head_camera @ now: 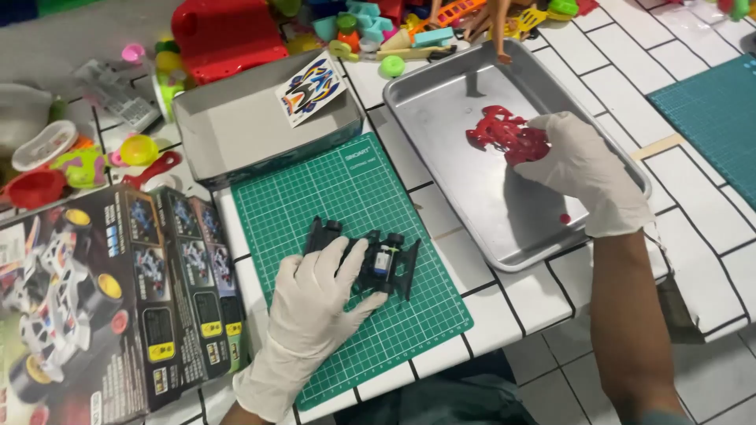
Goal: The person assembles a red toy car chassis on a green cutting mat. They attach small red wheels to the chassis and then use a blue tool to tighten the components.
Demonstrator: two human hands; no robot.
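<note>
chassis: black toy car chassis (376, 264) lies flat on the green cutting mat (346, 197), underside down, small wheels at both ends; a silver-and-blue motor or cell sits in its middle.
chassis axis: long axis runs left-right across the mat, dropping slightly toward the right; which end is the nose i cannot tell.
left hand: gloved left hand (315, 303) rests on the chassis's left half, fingers spread and pressing down, not wrapped round it; it looks to be pinning it in place.
red body: red car body shell (504, 135) lies in the metal tray (441, 102), well apart from the chassis, long axis slanting up-left to down-right.
right hand: gloved right hand (587, 173) covers the shell's right end, fingers curled onto it; whether they are clamped on it or only touching, cannot tell.
step in hand: seems to be assembly, one hand on each of the two parts.
next move calls for: judged only, the shell must come level and lined up with the chassis axis before the two can meet.
around: open grey box (236, 130) with a sticker sheet (311, 88) behind the mat; printed kit box (110, 299) at left; bright toys (228, 35) along the far edge; white tiled table (630, 94) under all.
</note>
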